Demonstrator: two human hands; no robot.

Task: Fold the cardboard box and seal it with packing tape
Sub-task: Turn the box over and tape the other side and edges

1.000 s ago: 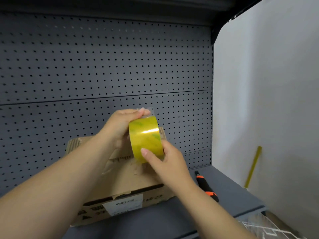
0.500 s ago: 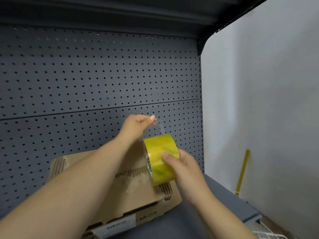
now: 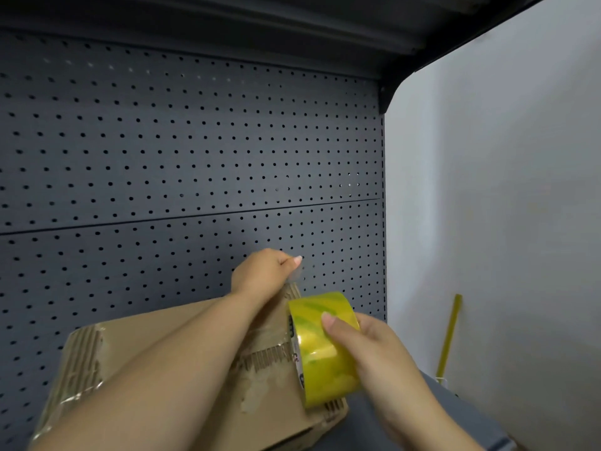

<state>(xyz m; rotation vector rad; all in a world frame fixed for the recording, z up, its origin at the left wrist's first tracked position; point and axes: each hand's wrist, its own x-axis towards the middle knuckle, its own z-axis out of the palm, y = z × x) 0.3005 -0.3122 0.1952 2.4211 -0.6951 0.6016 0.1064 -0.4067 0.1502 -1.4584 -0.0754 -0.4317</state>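
Note:
A worn brown cardboard box point(image 3: 270, 415) lies flat on the dark shelf, its top torn in places with old tape at the left corner. My right hand point(image 3: 374, 349) grips a yellow roll of packing tape point(image 3: 325, 346) above the box's right end. My left hand point(image 3: 263, 276) is above the box's far edge and pinches the clear free end of the tape point(image 3: 294, 278) between thumb and finger. A short clear strip stretches from that pinch down to the roll.
A dark pegboard point(image 3: 195, 174) rises directly behind the box. The dark shelf surface point(image 3: 461, 415) shows at the lower right. A white wall point(image 3: 504, 222) stands to the right with a yellow stick point(image 3: 450, 333) leaning on it. A dark overhang point(image 3: 292, 21) is overhead.
My left hand has peeled the tape end off the roll and drawn it up and away. My right hand has lowered the roll toward the box's right end. The view has tilted upward.

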